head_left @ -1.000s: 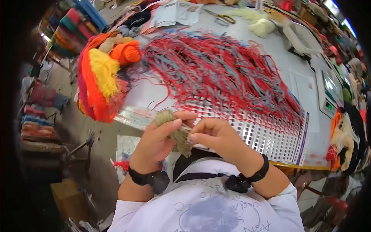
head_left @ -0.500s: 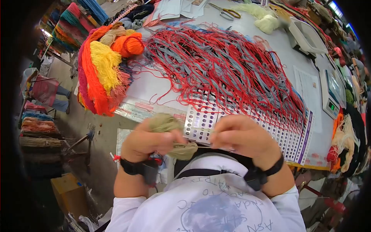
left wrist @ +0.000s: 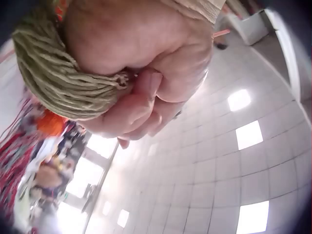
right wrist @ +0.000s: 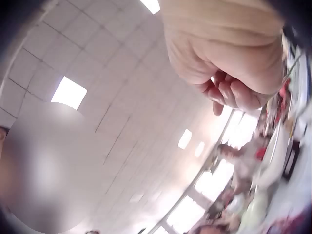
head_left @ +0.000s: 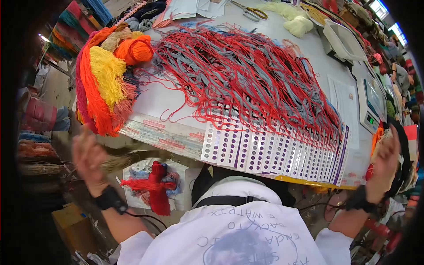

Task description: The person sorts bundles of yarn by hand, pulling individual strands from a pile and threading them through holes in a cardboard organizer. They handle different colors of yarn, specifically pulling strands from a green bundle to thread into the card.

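Out at the left of the head view, the left hand [head_left: 89, 158] is beside a dull olive yarn bundle [head_left: 132, 159]. The left wrist view shows that hand [left wrist: 141, 53] with fingers curled round the looped olive yarn [left wrist: 61, 78]. Far to the right, past the table's corner, is the right hand [head_left: 386, 163], blurred. In the right wrist view its fingers [right wrist: 236, 95] are curled, and a thin greenish strand [right wrist: 293, 68] runs up from the thumb side of the hand.
Red and grey yarn strands [head_left: 247, 84] hang through punched white cards [head_left: 225, 150] on the table. Orange and yellow skeins [head_left: 104, 84] lie at its left corner, scissors [head_left: 251, 13] at the back, a digital scale [head_left: 371, 106] at right. Red yarn [head_left: 159, 190] lies below the table edge.
Both hands were close together in front of the body and have swung wide apart, left and right. The olive bundle went left with the left hand. Red yarn below the table edge is uncovered.
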### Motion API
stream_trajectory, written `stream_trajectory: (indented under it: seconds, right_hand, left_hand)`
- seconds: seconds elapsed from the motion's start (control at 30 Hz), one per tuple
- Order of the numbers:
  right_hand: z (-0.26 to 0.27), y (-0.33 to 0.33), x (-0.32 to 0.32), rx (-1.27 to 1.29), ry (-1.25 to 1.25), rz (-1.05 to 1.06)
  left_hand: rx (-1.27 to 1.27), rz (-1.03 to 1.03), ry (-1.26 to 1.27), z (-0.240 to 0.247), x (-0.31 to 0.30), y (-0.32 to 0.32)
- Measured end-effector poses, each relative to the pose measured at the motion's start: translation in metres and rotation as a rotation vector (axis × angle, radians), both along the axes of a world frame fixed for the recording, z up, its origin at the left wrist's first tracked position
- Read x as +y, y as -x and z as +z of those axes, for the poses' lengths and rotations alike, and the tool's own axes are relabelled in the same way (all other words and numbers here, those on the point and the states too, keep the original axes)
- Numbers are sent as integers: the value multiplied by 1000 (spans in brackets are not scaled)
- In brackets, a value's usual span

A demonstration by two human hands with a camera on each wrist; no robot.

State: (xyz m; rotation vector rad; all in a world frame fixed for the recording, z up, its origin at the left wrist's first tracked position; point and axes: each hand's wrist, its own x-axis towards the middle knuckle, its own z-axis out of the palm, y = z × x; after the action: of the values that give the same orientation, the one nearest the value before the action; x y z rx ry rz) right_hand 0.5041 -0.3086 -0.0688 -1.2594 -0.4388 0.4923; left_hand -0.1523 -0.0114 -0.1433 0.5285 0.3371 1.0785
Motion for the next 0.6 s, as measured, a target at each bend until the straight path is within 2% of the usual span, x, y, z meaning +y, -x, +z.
stream_trajectory:
  seconds: [0.03,0.07,0.1,0.13,0.23,0.27,0.3,0.33,0.37,0.43,0.5,0.6]
  right_hand:
    - [-15,58,54,41,38,2]
    - [-32,98,83,-81,199,179]
    - [-44,141,117,-60,333,297]
    - [-57,173,140,47,336,493]
    - [-113,245,183,-50,507,732]
    - [-124,262,189,-32,533,791]
    - [-139,274,194,-119,536,839]
    - [-152,285,198,-212,527,838]
    - [-157,290,199,-210,530,841]
    - [-165,296,201,-308,598,837]
    - [-175,295,204,-306,560,817]
    - [-176,288,211,-400,570,737]
  left_hand:
    - [97,-54,53,-9,-1,-32]
    - [314,-104,195,-10,-5,-69]
    - [384,-231,263,-29,-4,-91]
    - [568,-302,183,-35,-6,-119]
    - [1060,-431,0,-62,-12,-171]
    - [1063,-429,6,-63,-15,-181]
    - [1195,-453,-110,-64,-18,-190]
    - [1324,-477,-228,-66,-20,-195]
    - [1324,-478,-223,-74,-20,-199]
    - [1453,-366,-563,-84,-20,-205]
    - [1434,-355,-517,-85,-20,-205]
    - [1468,-450,-474,-81,-15,-203]
